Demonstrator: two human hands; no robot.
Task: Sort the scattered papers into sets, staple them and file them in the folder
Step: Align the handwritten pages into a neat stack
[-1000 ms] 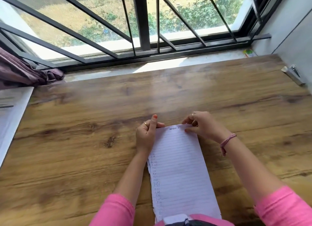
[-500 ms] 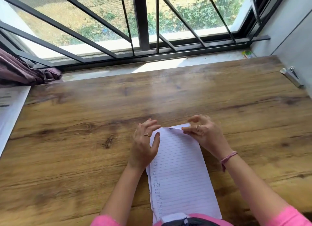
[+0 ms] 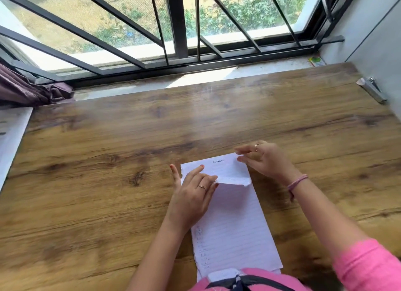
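Here lined white papers (image 3: 234,225) lie stacked, top sheet curled.

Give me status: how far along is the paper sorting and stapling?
Early. Done: nothing visibly stapled or filed; no folder in view. In hand: one stack of lined papers lies on the wooden table; the left hand rests on it while the right hand pinches the top sheet at its far corner, which is lifted. Left: stapling and filing. A metal stapler-like item sits at the far right, untouched.

The left hand (image 3: 193,195) is laid flat with fingers (image 3: 198,171) extended; the right hand (image 3: 265,160) is held forward, fingertips pinched together.
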